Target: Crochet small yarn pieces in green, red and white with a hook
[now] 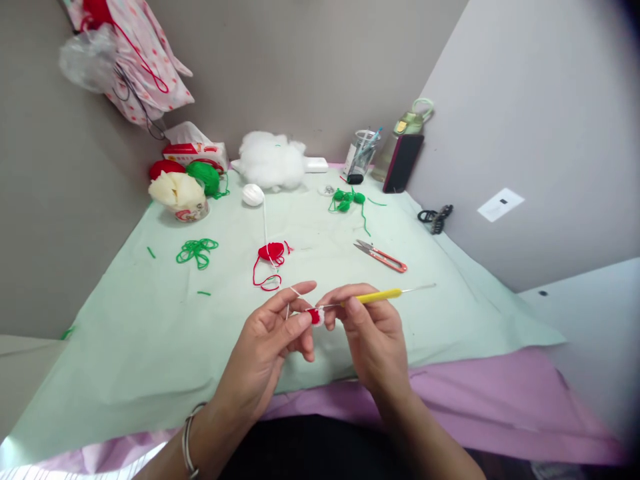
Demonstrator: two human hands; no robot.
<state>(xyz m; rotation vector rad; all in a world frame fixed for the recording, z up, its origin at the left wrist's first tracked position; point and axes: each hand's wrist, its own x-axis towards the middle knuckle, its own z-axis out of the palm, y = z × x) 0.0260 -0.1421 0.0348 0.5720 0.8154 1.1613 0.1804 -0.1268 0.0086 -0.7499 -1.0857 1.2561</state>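
Between thumb and fingers, my left hand [273, 337] pinches a small red and white crochet piece [317, 316], with white yarn looped over its index finger. My right hand [373, 333] grips a crochet hook [379, 296] by its yellow handle; the hook's left tip meets the piece. From the left hand the white strand runs up to a white yarn ball [253, 195]. Just beyond the hands lies a red yarn bundle [271, 252] with loose loops. Orange-handled thread snips [383, 257] rest beyond my right hand.
Green yarn loops [197, 253] lie left, behind them a wrapped tub [179, 197] and tissue box [196, 155]. White stuffing [271, 160] sits at the back. Small green pieces [345, 199], a glass jar [361, 155], a phone [404, 163] and a hair clip [441, 219] are right.
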